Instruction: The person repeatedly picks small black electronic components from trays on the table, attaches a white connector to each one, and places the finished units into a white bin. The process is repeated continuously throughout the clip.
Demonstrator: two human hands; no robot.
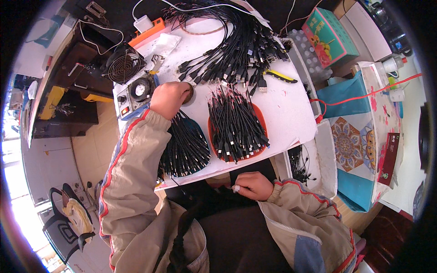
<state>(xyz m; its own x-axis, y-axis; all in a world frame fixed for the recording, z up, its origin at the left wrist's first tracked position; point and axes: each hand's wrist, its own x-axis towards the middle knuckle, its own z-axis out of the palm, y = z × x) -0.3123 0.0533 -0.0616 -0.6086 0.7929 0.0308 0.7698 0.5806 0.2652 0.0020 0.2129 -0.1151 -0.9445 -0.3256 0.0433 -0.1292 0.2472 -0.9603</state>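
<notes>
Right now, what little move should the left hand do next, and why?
Probably lift the left hand straight up before pulling it back: its beige sleeve overlaps the bundle of black plug-ended cables in this view, so dragging it across might snag them.

The left hand (167, 99) is over the white table (293, 107), next to a small round pot (190, 97). The right hand (256, 185) is low, near the lap. Black cables (234, 125) fill an orange tray (262, 119). A yellow cutter (279, 76) lies near a big cable pile (248, 48).
</notes>
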